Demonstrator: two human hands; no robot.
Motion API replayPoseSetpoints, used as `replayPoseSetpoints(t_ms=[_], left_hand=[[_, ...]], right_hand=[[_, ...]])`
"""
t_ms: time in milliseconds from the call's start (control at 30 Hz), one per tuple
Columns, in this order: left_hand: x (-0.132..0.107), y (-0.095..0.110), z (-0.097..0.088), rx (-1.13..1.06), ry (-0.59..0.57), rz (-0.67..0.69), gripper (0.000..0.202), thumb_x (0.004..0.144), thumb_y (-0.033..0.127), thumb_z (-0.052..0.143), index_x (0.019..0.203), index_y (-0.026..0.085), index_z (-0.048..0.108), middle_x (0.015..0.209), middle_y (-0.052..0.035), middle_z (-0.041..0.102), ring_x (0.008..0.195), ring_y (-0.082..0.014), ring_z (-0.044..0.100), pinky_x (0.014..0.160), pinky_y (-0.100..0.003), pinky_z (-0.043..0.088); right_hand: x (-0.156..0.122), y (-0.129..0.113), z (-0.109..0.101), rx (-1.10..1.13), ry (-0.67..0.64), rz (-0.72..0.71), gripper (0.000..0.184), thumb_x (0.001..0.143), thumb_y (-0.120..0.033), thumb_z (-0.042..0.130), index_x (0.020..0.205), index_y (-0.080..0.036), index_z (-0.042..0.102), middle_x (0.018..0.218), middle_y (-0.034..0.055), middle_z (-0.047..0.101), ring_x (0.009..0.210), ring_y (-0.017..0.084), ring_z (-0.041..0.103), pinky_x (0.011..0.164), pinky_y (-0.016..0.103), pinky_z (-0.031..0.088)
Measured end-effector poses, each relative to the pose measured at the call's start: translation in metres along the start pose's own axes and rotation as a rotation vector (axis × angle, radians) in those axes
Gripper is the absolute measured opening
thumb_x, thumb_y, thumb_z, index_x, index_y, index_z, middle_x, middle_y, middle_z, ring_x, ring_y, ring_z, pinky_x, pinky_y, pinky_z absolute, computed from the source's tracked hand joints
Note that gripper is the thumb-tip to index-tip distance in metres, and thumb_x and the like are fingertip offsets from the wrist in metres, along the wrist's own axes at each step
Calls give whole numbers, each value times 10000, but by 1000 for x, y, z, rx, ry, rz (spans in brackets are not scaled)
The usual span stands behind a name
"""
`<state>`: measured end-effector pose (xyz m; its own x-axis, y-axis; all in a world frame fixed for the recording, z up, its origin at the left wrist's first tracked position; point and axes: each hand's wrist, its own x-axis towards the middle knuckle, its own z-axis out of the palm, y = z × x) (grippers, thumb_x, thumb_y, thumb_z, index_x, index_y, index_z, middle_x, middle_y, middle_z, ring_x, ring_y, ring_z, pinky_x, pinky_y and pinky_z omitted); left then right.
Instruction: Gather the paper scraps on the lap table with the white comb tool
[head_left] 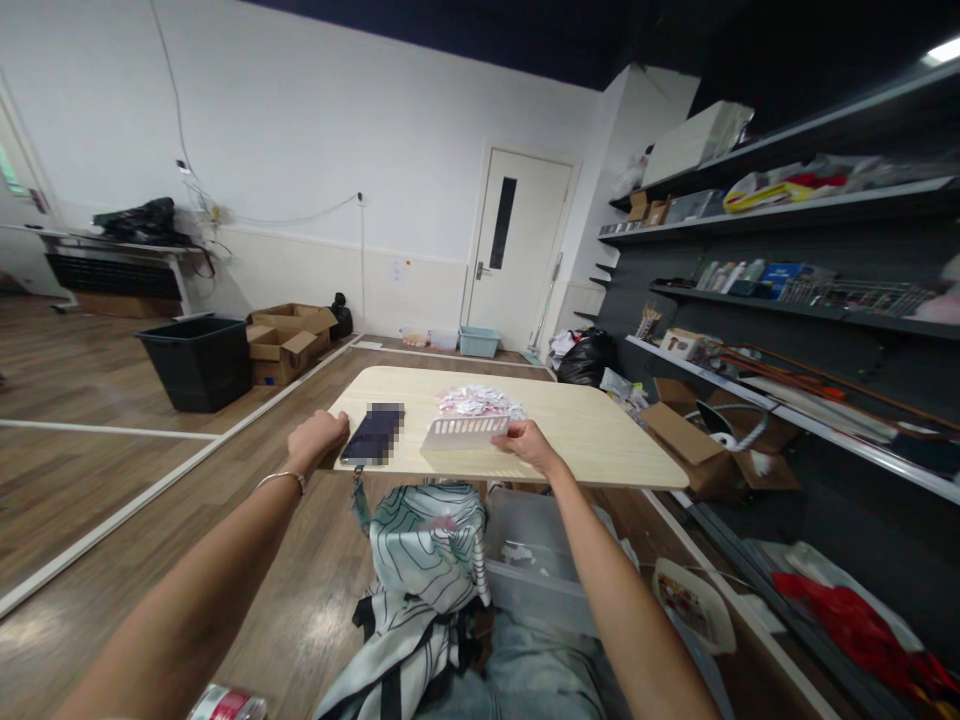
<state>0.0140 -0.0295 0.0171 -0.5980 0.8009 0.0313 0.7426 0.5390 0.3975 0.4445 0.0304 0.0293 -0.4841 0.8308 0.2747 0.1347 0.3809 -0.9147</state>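
My right hand (pixel 529 443) grips the right end of a white slotted plastic basket (pixel 463 440) between thumb and fingers. The basket stands low on a pale wooden table (pixel 592 425); only its near side shows clearly. Just beyond its slots lies a heap of small white and pinkish paper scraps (pixel 481 402); I cannot tell whether some are inside the basket. At the table's left edge, my left hand (pixel 319 437) is closed round the edge, fingers partly hidden. A dark phone (pixel 367 440) lies flat between that hand and the basket, its upper part pixelated.
Below the table's near edge are a patterned backpack (pixel 427 540) and a clear plastic bin (pixel 529 580). A tub (pixel 694 605) sits on the floor at right. Loaded shelves (pixel 795 300) line the right wall. Farther left stand a black bin (pixel 199 365) and cardboard boxes (pixel 281 350).
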Motion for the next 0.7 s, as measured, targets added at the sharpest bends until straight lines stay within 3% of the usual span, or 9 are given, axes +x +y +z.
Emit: replayPoseSetpoints(t_ms=[200, 467, 700], left_hand=[[-2, 1, -2, -1, -12, -1, 725, 950, 539, 304, 1290, 7, 661, 1246, -309, 703, 1149, -447, 682, 906, -498, 518], [-3, 2, 0, -18, 7, 2, 721, 935, 541, 323, 1255, 6, 685, 1221, -320, 710, 1116, -452, 690, 888, -505, 520], [-1, 0, 1, -10, 13, 7, 719, 928, 542, 335, 1251, 6, 690, 1220, -326, 707, 1124, -448, 690, 894, -500, 520]], right_hand=[[-1, -3, 3, 6, -32, -43, 492, 602, -557, 900, 854, -143, 818, 850, 57, 758, 765, 188, 605, 712, 306, 487], [-2, -5, 0, -27, 62, -6, 629, 611, -707, 850, 837, -121, 817, 681, 48, 691, 689, 182, 567, 622, 299, 445], [-3, -6, 0, -19, 18, 16, 617, 586, -689, 871, 816, -120, 811, 632, 19, 640, 630, 141, 494, 579, 272, 396]])
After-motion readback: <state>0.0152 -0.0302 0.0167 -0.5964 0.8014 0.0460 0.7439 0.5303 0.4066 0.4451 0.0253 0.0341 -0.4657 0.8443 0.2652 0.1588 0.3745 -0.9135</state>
